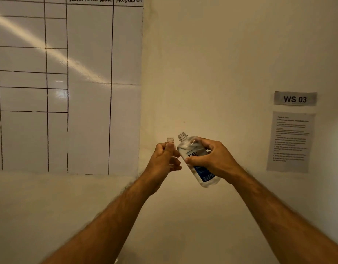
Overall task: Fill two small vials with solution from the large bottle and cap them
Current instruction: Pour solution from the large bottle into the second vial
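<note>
Large bottle [197,159]: clear plastic, uncapped, threaded neck uppermost and tilted left toward the vial. Held in mid-air before the wall, nothing beneath it in view. White-and-blue label; large "re" readable, the small line above it and the blue panel's fine print too blurred to read. Fill level hard to make out; the body looks clear throughout.

Small vial [170,141]: clear, uncapped, upright; only its threaded neck shows above the fist, and a little of its body between the fingers. Contents cannot be told. Its mouth sits just beside and slightly lower than the bottle's mouth, apart from it.

Left hand [165,159]: clenched round the vial, thumb along its front.

Right hand [212,159]: wrapped round the bottle's middle, thumb across the label, hiding part of the print.

Whiteboard chart [67,82]: on the wall, left; ruled grid, headings "WORK FORCE NAME" and "PRODUCTION"; cut off at top and left edges.

Sign [295,99]: grey, reads "WS 03", wall right.

Instruction sheet [290,141]: below the sign; text illegible.
</note>
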